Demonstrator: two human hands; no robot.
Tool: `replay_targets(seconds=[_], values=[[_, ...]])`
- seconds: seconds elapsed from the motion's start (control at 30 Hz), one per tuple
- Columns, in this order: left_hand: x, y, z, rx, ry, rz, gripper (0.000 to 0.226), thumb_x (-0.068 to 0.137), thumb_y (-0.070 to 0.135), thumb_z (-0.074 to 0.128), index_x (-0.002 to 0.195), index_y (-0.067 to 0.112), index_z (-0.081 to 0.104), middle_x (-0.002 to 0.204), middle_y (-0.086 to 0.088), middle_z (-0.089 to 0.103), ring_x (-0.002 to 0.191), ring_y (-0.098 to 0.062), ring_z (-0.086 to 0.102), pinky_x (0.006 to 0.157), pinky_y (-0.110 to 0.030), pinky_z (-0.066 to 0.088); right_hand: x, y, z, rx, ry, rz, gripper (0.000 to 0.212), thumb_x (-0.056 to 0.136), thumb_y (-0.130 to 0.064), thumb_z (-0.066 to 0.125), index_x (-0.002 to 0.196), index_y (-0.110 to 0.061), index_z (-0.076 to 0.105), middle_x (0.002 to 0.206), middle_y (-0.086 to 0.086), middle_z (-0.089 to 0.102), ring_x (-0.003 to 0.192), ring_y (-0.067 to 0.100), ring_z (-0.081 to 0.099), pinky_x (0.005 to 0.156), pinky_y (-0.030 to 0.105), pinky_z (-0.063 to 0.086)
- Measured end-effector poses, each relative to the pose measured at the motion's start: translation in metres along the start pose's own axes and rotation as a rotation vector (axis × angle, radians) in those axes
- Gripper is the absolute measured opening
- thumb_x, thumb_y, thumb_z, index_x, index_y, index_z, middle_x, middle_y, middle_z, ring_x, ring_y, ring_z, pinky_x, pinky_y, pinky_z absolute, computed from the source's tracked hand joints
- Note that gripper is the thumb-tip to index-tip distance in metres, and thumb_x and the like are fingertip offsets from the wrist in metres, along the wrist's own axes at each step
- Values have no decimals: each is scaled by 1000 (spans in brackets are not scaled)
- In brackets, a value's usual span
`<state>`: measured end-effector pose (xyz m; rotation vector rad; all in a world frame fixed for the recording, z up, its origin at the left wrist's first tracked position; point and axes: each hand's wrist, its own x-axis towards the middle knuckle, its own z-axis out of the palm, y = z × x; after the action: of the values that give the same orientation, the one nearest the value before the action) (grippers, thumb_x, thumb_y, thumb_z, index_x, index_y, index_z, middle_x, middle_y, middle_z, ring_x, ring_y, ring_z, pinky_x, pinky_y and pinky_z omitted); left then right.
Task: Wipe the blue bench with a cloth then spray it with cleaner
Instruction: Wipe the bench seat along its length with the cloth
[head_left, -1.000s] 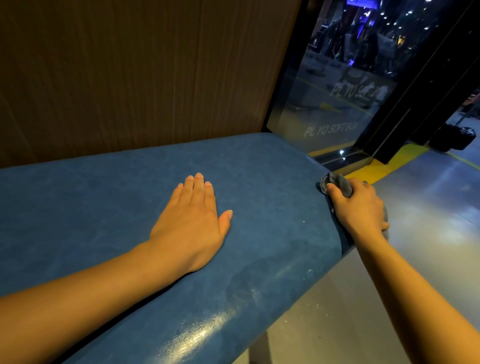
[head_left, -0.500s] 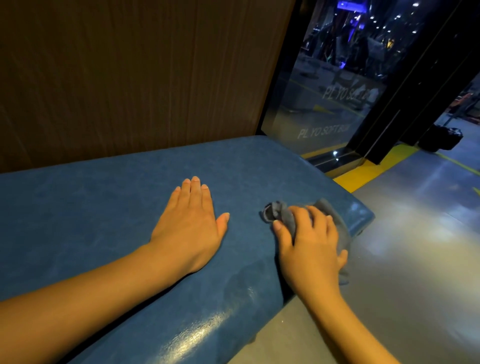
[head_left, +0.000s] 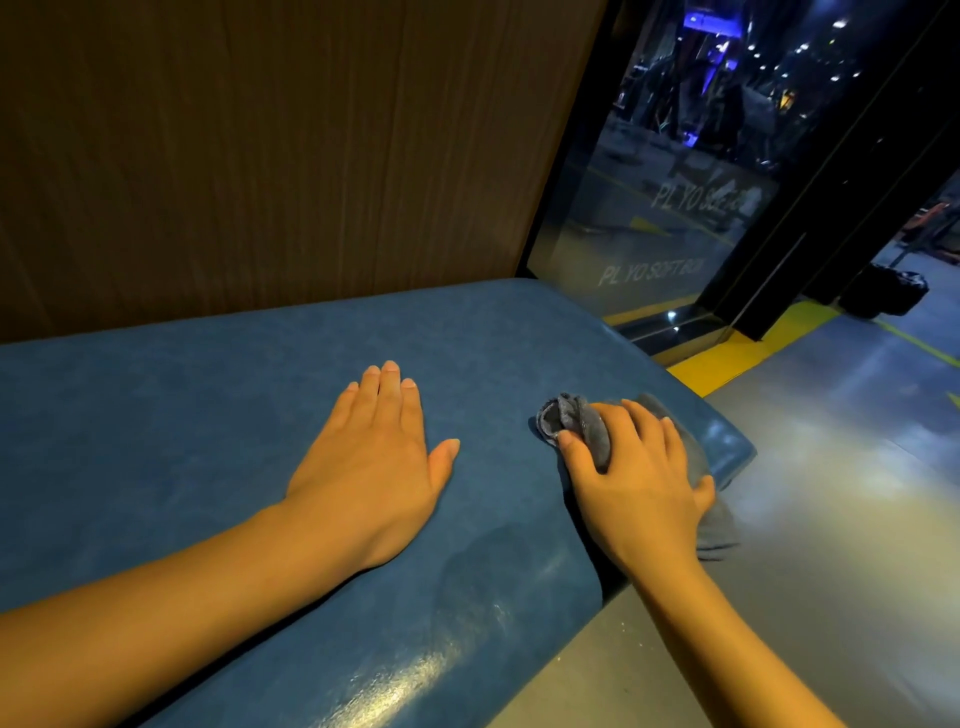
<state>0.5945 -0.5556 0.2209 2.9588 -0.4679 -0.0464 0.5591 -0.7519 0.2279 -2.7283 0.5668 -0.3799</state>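
Observation:
The blue padded bench (head_left: 218, 415) runs across the view from the left to a rounded right end. My left hand (head_left: 374, 457) lies flat on the bench top, fingers straight and together. To its right, near the front edge at the bench's right end, my right hand (head_left: 634, 478) presses down on a grey cloth (head_left: 571, 421). A bunch of cloth is caught between thumb and forefinger, and the rest trails out under the palm over the bench edge. A damp-looking streak shows on the front edge below my hands.
A brown wood-grain wall (head_left: 260, 156) rises directly behind the bench. Right of it stands a glass panel (head_left: 649, 249) with white lettering in a black frame. A yellow floor strip (head_left: 737, 353) and grey shiny floor (head_left: 831, 519) lie to the right.
My right hand slid the cloth from the bench's right end corner leftward onto the top, closer to my left hand. The left hand stayed flat in place.

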Motion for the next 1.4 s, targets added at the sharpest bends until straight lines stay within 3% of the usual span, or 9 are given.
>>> replay_targets(seconds=[0.2, 0.4, 0.7, 0.77, 0.87, 1.13, 1.27, 1.4], values=[[-1, 0, 0, 10, 7, -8, 73, 94, 52, 5, 147, 4, -11, 157, -14, -15, 145, -25, -13, 116, -32, -8, 36, -3, 6, -111, -28, -7, 39, 91, -56, 36, 124, -38, 43, 149, -5, 31, 143, 26, 17, 107, 68, 13], [-1, 0, -1, 2, 16, -13, 74, 93, 53, 3, 146, 6, -13, 157, -13, -17, 145, -24, -15, 114, -31, -10, 82, -20, 18, -114, -51, 22, 46, 93, -53, 33, 131, -28, 40, 155, 5, 22, 144, 38, 9, 104, 73, 4], [-1, 0, 1, -10, 56, 1, 74, 91, 55, -2, 145, 7, -19, 155, -11, -23, 144, -22, -21, 105, -28, -18, 145, -45, 35, -152, -86, 44, 55, 94, -56, 30, 139, -25, 34, 155, 11, 21, 142, 43, 11, 104, 73, 7], [-2, 0, 1, 3, 66, 6, 82, 84, 62, -14, 144, 7, -19, 155, -11, -23, 144, -23, -20, 105, -28, -19, 155, -50, 38, -150, -96, 29, 56, 94, -55, 30, 139, -24, 34, 155, 11, 22, 142, 44, 12, 105, 73, 8], [-1, 0, 3, 21, 76, 20, 95, 61, 55, -30, 142, 7, -22, 155, -12, -22, 144, -23, -20, 104, -29, -19, 169, -61, 43, -153, -115, 18, 54, 94, -54, 31, 140, -26, 34, 154, 11, 24, 141, 43, 14, 105, 72, 7], [-1, 1, 4, 70, 55, 29, 80, 59, 53, -31, 125, 9, -32, 155, -13, -24, 143, -25, -22, 102, -29, -22, 190, -107, 56, -124, -158, -21, 52, 94, -52, 35, 141, -29, 36, 151, 11, 29, 139, 43, 17, 106, 73, 6], [-2, 0, 3, 78, 64, 19, 87, 66, 55, -28, 138, 7, -27, 155, -13, -23, 144, -24, -21, 102, -28, -22, 178, -133, 66, -117, -216, -221, 49, 93, -54, 35, 137, -31, 41, 150, 10, 32, 138, 42, 21, 104, 74, 7], [-1, 1, 1, 53, 46, -9, 72, 94, 54, 0, 145, 6, -17, 156, -14, -21, 144, -24, -19, 107, -29, -18, 151, -139, 67, -65, -235, -502, 43, 91, -56, 39, 123, -31, 51, 141, 5, 45, 132, 35, 36, 102, 70, 19]])
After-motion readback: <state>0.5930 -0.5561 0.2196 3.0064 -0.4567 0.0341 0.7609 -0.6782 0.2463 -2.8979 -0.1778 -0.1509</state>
